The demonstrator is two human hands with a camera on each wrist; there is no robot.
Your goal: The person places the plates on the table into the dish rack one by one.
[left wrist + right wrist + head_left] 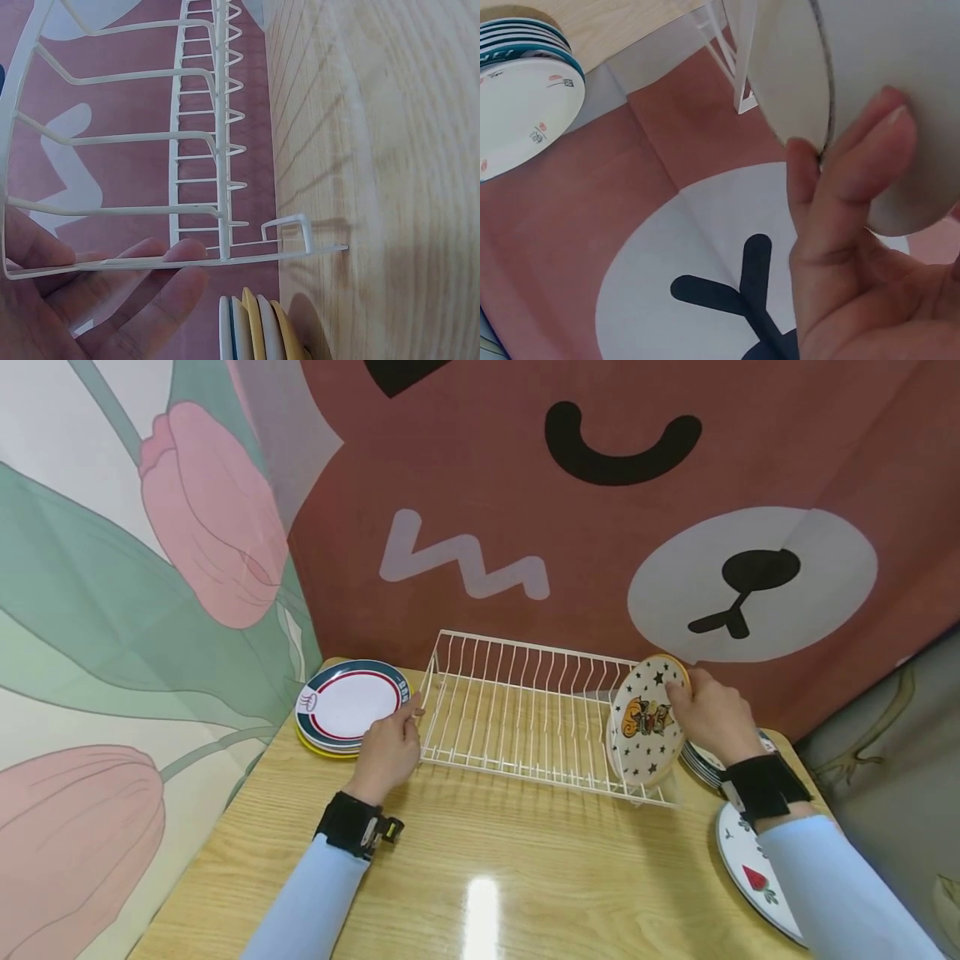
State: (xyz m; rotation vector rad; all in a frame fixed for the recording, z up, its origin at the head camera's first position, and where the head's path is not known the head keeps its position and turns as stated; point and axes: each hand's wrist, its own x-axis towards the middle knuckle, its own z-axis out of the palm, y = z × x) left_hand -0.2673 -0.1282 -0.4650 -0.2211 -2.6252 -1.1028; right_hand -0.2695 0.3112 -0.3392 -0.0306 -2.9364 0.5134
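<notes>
A white wire dish rack (547,782) stands on the wooden table. My left hand (388,752) holds its left end; in the left wrist view the fingers (169,311) curl around the rack's end wire (112,264). At the right end, my right hand (716,714) grips the upper right edge of a cream plate (648,756) with stars and a cartoon picture. The plate stands nearly upright in the rack. Another plate (787,67) stands close behind it; in the right wrist view my fingers (870,165) lie on the plates' back side.
A stack of plates (360,697) with a blue-rimmed one on top sits left of the rack. To the right lie another stack (525,120) and a large white plate (738,852) with a fruit picture, partly hidden by my right arm. A patterned curtain (480,443) hangs behind the table.
</notes>
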